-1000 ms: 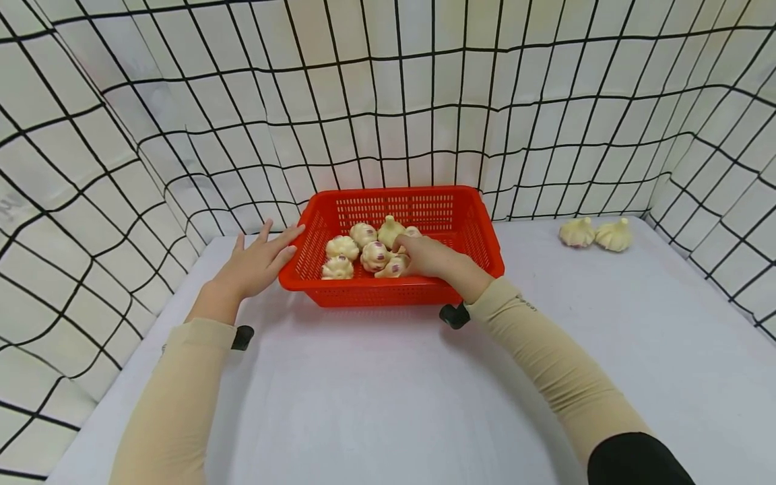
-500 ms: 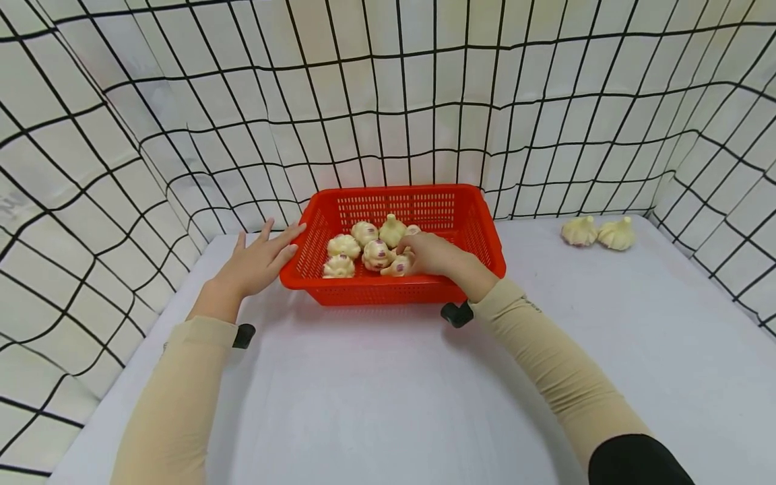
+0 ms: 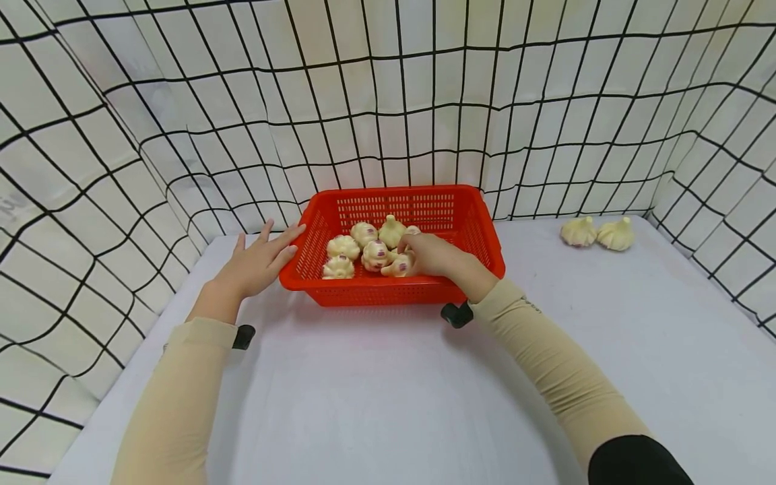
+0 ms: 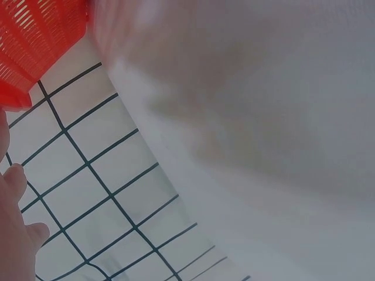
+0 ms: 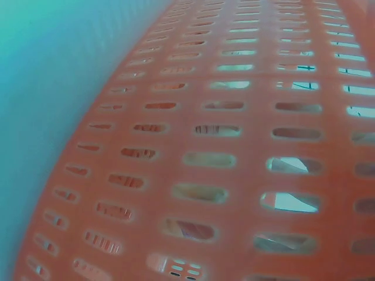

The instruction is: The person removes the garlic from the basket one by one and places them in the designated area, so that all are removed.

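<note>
In the head view a red plastic basket (image 3: 388, 291) holds several garlic bulbs (image 3: 375, 254), pale with purple patches. My right hand (image 3: 438, 257) reaches over the basket's front rim and grips a garlic bulb (image 3: 397, 265) at the right side of the group. Part of that bulb and most of the fingertips are hidden by the hand. My left hand (image 3: 257, 264) lies at the basket's left end, fingers spread and straight, fingertips right at the rim. The right wrist view shows only the slotted basket wall (image 5: 246, 175), with bits of pale bulbs through its slots.
Two more garlic bulbs (image 3: 578, 232) lie side by side on the white table (image 3: 364, 391) at the back right. Black grid netting (image 3: 400, 114) over white sheeting rises behind the basket and along both sides.
The garlic bulb at my right hand has shifted slightly right together with the hand. My left hand and the basket stay in place.
</note>
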Demonstrator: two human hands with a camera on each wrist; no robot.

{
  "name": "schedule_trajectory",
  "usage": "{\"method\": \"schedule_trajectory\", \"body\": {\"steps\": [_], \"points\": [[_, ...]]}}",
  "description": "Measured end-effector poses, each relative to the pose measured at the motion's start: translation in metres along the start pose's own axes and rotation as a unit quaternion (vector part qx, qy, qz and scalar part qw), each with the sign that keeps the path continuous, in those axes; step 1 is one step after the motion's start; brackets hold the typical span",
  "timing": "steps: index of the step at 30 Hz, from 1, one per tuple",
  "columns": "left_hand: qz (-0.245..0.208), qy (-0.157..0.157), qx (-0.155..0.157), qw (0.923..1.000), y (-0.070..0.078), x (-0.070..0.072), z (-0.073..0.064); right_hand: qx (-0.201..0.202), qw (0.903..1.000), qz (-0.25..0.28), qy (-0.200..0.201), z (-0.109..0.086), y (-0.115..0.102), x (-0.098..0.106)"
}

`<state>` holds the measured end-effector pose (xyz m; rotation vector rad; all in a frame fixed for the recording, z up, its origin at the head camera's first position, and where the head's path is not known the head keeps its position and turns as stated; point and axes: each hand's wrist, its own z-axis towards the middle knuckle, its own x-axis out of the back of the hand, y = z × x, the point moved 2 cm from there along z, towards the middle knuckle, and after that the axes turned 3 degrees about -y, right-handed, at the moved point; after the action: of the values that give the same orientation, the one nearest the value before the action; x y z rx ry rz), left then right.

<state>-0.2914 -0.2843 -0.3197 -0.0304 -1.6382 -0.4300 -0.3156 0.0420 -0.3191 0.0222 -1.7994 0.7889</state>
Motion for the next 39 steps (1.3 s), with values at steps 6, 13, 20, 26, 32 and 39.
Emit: {"method": "schedule_trajectory", "body": {"steps": [6, 13, 20, 26, 32, 39], "points": [[0.003, -0.002, -0.001, 1.0, 0.001, 0.001, 0.0, 0.011, 0.9999, 0.005, 0.004, -0.004, 0.002, 0.004], [0.003, -0.011, 0.002, 0.9999, 0.002, 0.001, -0.001, 0.021, 0.9997, 0.011, 0.009, -0.011, 0.005, 0.01], [0.002, -0.007, 0.002, 1.0, 0.003, 0.001, -0.001, 0.034, 0.9989, 0.015, 0.03, -0.017, 0.009, 0.016], [0.002, -0.003, 0.002, 1.0, 0.002, 0.0, 0.0, 0.048, 0.9975, 0.012, 0.051, -0.025, 0.007, 0.02], [0.0, -0.008, 0.003, 1.0, 0.001, -0.001, 0.001, 0.04, 0.9972, 0.011, 0.061, -0.032, 0.006, 0.024], [-0.003, 0.003, 0.0, 1.0, -0.001, 0.0, 0.001, 0.036, 0.9963, 0.0, 0.078, -0.04, 0.008, 0.027]]}}
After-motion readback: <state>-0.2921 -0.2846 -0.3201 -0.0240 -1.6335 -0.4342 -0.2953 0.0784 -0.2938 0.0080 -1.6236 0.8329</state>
